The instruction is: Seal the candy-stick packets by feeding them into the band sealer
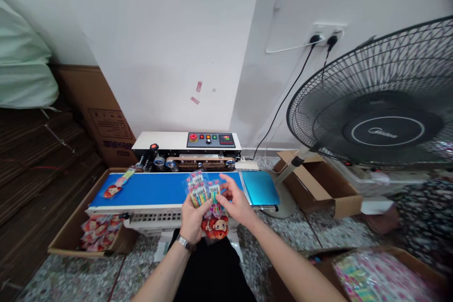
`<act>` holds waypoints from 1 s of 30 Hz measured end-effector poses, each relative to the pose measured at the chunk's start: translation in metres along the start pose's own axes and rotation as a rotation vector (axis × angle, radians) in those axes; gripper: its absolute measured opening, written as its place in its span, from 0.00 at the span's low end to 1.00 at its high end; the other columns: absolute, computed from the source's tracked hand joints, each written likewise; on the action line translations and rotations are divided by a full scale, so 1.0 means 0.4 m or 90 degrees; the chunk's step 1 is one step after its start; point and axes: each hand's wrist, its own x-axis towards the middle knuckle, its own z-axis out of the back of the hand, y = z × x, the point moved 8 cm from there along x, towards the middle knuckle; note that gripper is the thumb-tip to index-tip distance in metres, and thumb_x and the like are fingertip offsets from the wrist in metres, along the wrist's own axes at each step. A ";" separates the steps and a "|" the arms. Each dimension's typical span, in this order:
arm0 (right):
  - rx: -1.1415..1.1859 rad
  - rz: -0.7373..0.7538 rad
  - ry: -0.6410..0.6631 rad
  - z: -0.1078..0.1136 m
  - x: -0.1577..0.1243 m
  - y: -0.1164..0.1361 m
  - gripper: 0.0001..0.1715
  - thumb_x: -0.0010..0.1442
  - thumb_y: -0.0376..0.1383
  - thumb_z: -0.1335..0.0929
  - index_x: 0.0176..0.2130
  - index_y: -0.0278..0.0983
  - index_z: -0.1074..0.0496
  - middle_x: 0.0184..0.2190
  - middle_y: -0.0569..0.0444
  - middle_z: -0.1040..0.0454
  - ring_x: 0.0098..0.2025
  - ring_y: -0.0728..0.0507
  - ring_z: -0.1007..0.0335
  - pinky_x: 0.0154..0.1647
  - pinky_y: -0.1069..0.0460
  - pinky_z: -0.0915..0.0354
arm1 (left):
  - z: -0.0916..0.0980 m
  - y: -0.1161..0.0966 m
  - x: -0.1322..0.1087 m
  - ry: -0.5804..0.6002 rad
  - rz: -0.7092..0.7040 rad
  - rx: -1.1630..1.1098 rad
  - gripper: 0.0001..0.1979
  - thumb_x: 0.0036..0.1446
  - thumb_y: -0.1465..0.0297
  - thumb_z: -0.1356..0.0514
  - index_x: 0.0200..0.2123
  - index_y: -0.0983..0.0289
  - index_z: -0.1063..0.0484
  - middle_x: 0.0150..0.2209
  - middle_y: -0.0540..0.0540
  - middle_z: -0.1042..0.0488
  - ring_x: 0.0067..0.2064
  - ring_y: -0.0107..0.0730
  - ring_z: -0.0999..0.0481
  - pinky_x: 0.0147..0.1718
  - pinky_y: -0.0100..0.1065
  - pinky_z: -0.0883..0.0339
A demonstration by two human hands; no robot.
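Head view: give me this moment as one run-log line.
left hand: holding bagged packets | right hand: holding same bunch | blue belt: one packet near left end | left carton: similar packets inside

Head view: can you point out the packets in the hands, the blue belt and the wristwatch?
Packets (215, 209): head view, on the lettering midway down the held bunch.
Blue belt (155, 189): head view, on its bare top surface.
Wristwatch (184, 242): head view, on its metal band.

Single view, worn on your head, looking forward and down: your left hand (193, 221) and right hand (238, 204) near, blue belt (155, 188) just beyond, wall (159, 42) farther back.
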 end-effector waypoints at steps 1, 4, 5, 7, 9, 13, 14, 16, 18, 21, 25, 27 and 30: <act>0.022 -0.020 -0.022 -0.001 -0.007 -0.017 0.30 0.54 0.39 0.34 0.54 0.41 0.44 0.39 0.52 0.32 0.31 0.49 0.34 0.32 0.52 0.35 | 0.000 0.003 0.001 -0.007 0.003 -0.004 0.21 0.39 0.73 0.33 0.39 0.64 0.35 0.35 0.55 0.24 0.34 0.34 0.25 0.37 0.38 0.32; 0.068 -0.068 -0.036 -0.022 -0.029 -0.066 0.21 0.52 0.41 0.33 0.45 0.38 0.36 0.35 0.53 0.30 0.33 0.48 0.33 0.33 0.53 0.35 | -0.004 0.012 0.004 -0.011 0.013 -0.006 0.21 0.39 0.73 0.33 0.39 0.64 0.35 0.35 0.55 0.24 0.34 0.35 0.25 0.37 0.38 0.32; 0.079 -0.076 -0.033 -0.028 -0.034 -0.081 0.16 0.52 0.43 0.33 0.40 0.37 0.34 0.33 0.54 0.30 0.33 0.48 0.33 0.33 0.53 0.35 | -0.006 0.015 0.004 -0.006 0.015 -0.005 0.21 0.39 0.72 0.33 0.39 0.64 0.35 0.35 0.55 0.24 0.34 0.35 0.25 0.37 0.38 0.32; 0.105 -0.091 -0.062 -0.015 -0.034 -0.115 0.14 0.53 0.45 0.35 0.34 0.36 0.34 0.30 0.55 0.30 0.31 0.48 0.33 0.31 0.54 0.36 | -0.005 0.020 0.004 -0.002 0.023 0.000 0.21 0.40 0.71 0.33 0.39 0.64 0.35 0.35 0.56 0.24 0.35 0.35 0.24 0.37 0.38 0.32; 0.122 -0.118 -0.140 0.039 -0.022 -0.163 0.17 0.52 0.47 0.35 0.35 0.37 0.35 0.28 0.55 0.30 0.29 0.48 0.33 0.29 0.54 0.36 | 0.008 0.026 0.003 -0.013 0.043 0.012 0.22 0.39 0.70 0.33 0.39 0.64 0.36 0.35 0.57 0.24 0.34 0.36 0.24 0.35 0.37 0.32; -0.029 -0.212 -0.311 0.210 0.020 -0.277 0.22 0.49 0.48 0.35 0.39 0.36 0.35 0.23 0.56 0.29 0.24 0.46 0.33 0.24 0.54 0.39 | 0.033 0.033 0.001 -0.010 0.083 0.009 0.23 0.40 0.69 0.33 0.40 0.64 0.36 0.36 0.59 0.24 0.35 0.39 0.24 0.33 0.37 0.32; -0.102 -0.240 -0.330 0.246 0.033 -0.300 0.21 0.49 0.47 0.35 0.38 0.36 0.34 0.22 0.56 0.29 0.24 0.46 0.33 0.24 0.54 0.40 | 0.035 0.033 0.000 -0.003 0.087 -0.002 0.23 0.40 0.69 0.33 0.41 0.64 0.36 0.37 0.59 0.24 0.35 0.39 0.24 0.34 0.38 0.32; -0.233 -0.282 -0.336 0.291 0.065 -0.333 0.18 0.49 0.44 0.35 0.37 0.36 0.32 0.22 0.55 0.29 0.24 0.46 0.32 0.24 0.55 0.41 | 0.036 0.036 -0.002 0.007 0.095 -0.023 0.23 0.40 0.70 0.34 0.42 0.64 0.36 0.37 0.58 0.25 0.36 0.39 0.24 0.36 0.38 0.32; -0.319 -0.296 -0.305 0.294 0.101 -0.348 0.15 0.50 0.42 0.36 0.37 0.35 0.31 0.23 0.53 0.28 0.26 0.46 0.31 0.26 0.55 0.41 | 0.034 0.041 -0.004 0.015 0.107 -0.038 0.23 0.41 0.71 0.34 0.42 0.64 0.36 0.37 0.58 0.24 0.36 0.38 0.24 0.37 0.38 0.33; -0.373 -0.283 -0.245 0.245 0.146 -0.337 0.14 0.51 0.38 0.35 0.38 0.35 0.30 0.26 0.51 0.27 0.30 0.44 0.30 0.29 0.54 0.39 | 0.029 0.049 -0.007 0.029 0.122 -0.043 0.21 0.42 0.71 0.35 0.41 0.64 0.35 0.34 0.58 0.24 0.34 0.37 0.24 0.35 0.37 0.33; -0.308 -0.107 -0.202 0.146 0.159 -0.208 0.19 0.53 0.39 0.36 0.45 0.38 0.33 0.39 0.48 0.29 0.39 0.44 0.32 0.37 0.52 0.37 | 0.027 0.052 -0.008 0.044 0.120 -0.041 0.19 0.43 0.72 0.36 0.41 0.65 0.34 0.35 0.59 0.24 0.35 0.37 0.24 0.36 0.38 0.33; -0.182 0.006 -0.096 0.078 0.143 -0.114 0.21 0.56 0.41 0.38 0.49 0.40 0.36 0.43 0.49 0.31 0.38 0.46 0.32 0.35 0.52 0.35 | 0.020 0.053 -0.009 0.058 0.114 -0.036 0.19 0.44 0.72 0.36 0.41 0.65 0.34 0.36 0.59 0.24 0.35 0.37 0.24 0.36 0.38 0.33; -0.097 0.113 0.072 -0.002 0.098 0.019 0.23 0.56 0.42 0.36 0.51 0.43 0.37 0.44 0.52 0.33 0.39 0.48 0.33 0.37 0.53 0.35 | 0.004 0.051 -0.014 0.082 0.098 -0.030 0.19 0.44 0.72 0.36 0.42 0.64 0.33 0.37 0.58 0.24 0.34 0.35 0.25 0.36 0.37 0.33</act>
